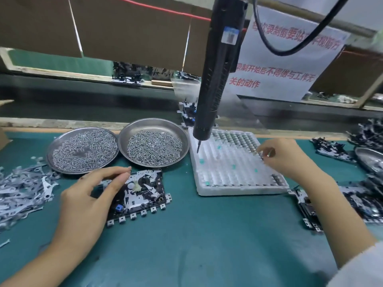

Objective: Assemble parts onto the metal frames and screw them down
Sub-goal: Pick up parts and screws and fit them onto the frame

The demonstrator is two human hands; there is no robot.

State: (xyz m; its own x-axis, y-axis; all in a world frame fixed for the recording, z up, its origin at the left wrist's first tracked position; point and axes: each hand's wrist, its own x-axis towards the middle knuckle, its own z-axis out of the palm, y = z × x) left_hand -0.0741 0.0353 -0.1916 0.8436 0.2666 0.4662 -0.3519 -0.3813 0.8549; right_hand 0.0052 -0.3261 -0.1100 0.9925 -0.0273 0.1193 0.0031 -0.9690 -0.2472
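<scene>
The step in hand seems to be the fetching of a small part. The right hand (pixel 279 156) reaches over the white foam tray (pixel 238 183) and its fingers (pixel 264 151) pinch a small metal piece at the tray's right side; what it is exactly I cannot tell. The left hand (pixel 91 193) holds the metal frame (pixel 143 195) on the green table (pixel 186 245), fingers curled over its left edge, just in front of two dishes of screws (pixel 154 147). The electric screwdriver (pixel 215 79) hangs free above the tray. Next, the piece probably must be carried to the frame and seated before any screw.
</scene>
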